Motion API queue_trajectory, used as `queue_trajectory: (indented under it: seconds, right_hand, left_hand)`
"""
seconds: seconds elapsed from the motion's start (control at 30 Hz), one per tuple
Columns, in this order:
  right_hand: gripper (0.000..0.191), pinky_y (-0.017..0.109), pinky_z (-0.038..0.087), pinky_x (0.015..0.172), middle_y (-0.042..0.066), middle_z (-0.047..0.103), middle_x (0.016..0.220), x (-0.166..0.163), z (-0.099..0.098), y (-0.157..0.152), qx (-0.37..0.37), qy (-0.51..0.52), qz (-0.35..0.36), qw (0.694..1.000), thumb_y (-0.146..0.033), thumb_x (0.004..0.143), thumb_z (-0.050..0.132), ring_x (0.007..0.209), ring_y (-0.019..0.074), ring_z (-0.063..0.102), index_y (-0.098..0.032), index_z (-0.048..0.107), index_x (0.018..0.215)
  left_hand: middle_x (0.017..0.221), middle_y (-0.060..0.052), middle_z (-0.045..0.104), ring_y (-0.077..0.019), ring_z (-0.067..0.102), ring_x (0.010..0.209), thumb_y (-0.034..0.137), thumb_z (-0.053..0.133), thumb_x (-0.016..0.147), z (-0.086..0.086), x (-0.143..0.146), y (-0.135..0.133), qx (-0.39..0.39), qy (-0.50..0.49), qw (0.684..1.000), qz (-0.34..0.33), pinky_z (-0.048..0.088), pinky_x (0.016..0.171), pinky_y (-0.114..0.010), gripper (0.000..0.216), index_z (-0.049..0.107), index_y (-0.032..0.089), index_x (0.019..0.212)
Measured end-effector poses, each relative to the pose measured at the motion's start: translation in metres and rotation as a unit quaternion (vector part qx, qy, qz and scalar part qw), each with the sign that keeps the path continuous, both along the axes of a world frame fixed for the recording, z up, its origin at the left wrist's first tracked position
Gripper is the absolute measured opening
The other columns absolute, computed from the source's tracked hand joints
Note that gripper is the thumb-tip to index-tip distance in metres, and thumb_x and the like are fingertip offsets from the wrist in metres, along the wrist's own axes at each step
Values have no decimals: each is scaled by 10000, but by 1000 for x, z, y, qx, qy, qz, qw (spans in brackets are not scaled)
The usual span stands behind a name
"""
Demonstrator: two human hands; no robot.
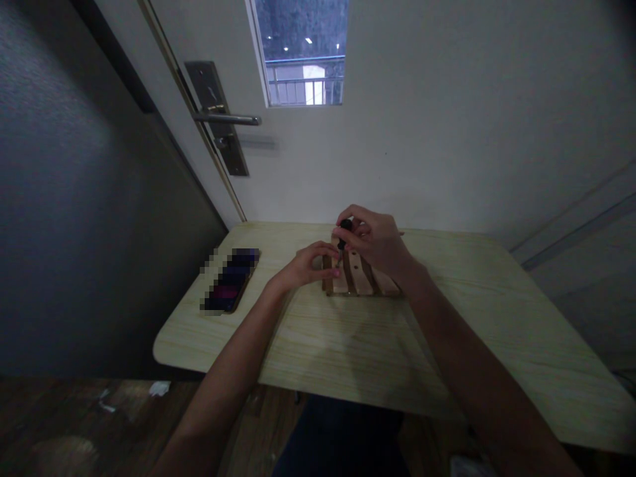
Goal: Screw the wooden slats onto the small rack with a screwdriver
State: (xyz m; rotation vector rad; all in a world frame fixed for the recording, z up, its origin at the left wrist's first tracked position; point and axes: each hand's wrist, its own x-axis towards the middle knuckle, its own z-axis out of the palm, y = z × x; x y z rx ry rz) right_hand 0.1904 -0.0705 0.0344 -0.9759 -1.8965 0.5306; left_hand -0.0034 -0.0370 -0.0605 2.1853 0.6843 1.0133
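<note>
My right hand (372, 238) grips a screwdriver (346, 226) by its black handle, with the shaft pointing down. The screwdriver's tip meets the left light strip of a slatted wooden piece (364, 281), which lies flat on the table. This piece has pale, wavy strips over a darker brown base, and small dark holes show in the middle strip. From the left, my left hand (313, 264) holds the wooden piece, thumb and forefinger curved on both sides of the screwdriver's tip. Whether a screw sits under the tip is too small to tell. My right hand partly hides the far right of the piece.
A phone (231, 281), partly pixelated, lies on the left of the pale wooden table (318, 351). Behind the table stands a white door with a metal handle (228, 119) and a small window (304, 53). Dark wooden floor shows below, with white scraps (159, 388).
</note>
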Motion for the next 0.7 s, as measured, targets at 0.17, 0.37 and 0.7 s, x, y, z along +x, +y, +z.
queue_trajectory:
  seconds: [0.17,0.37,0.7]
  right_hand:
    - [159,226,395,517,-40,580,644,-3,1,-3,-14,1,11,1000,-351,862,637,517,88,527,-202,585,847]
    - [275,232,400,534,-4,677,786,2,1,-3,-2,-36,43,998,-248,903,511,543,84,517,-205,666,1126]
    - [169,227,456,489,8,691,732,11,6,1,-74,23,29,997,-282,808,625,533,116,626,-195,690,938]
  left_hand:
    - [1155,-80,669,-211,625,1104,371,792,769,-1,0,0,-8,-10,1000,-6,455,1020,-401,339,686,220,1054]
    - [1133,-75,678,-210,626,1099,386,788,772,-2,-1,1,3,-12,1000,-13,461,1013,-397,346,677,222,1055]
    - [1133,-84,668,-226,617,1107,420,792,760,-3,-2,2,4,10,1000,-1,452,1012,-409,383,674,221,1065]
